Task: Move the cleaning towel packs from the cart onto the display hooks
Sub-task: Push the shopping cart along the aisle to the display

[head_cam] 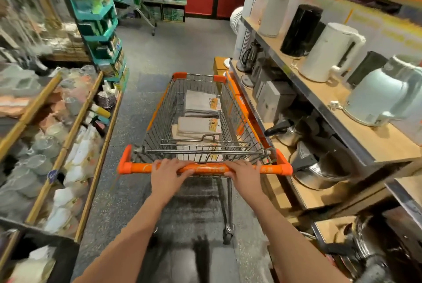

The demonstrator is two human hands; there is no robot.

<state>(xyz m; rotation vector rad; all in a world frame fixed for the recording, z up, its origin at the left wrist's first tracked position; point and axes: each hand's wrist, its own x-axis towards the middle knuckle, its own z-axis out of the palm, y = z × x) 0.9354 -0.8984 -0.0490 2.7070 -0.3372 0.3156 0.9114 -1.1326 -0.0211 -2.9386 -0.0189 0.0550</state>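
Head-worn camera looks forward and down over the cart point(201, 120).

left hand point(167, 174), right hand point(245, 174) grip cart handle point(205, 168) | towel packs point(201, 104) in cart

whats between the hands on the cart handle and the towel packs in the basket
In the head view, the folded wire child-seat flap stands between the left hand and right hand on the orange cart handle and the grey towel packs.

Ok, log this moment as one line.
stage: pushing cart | left hand: on handle | right hand: on handle | towel packs: in cart
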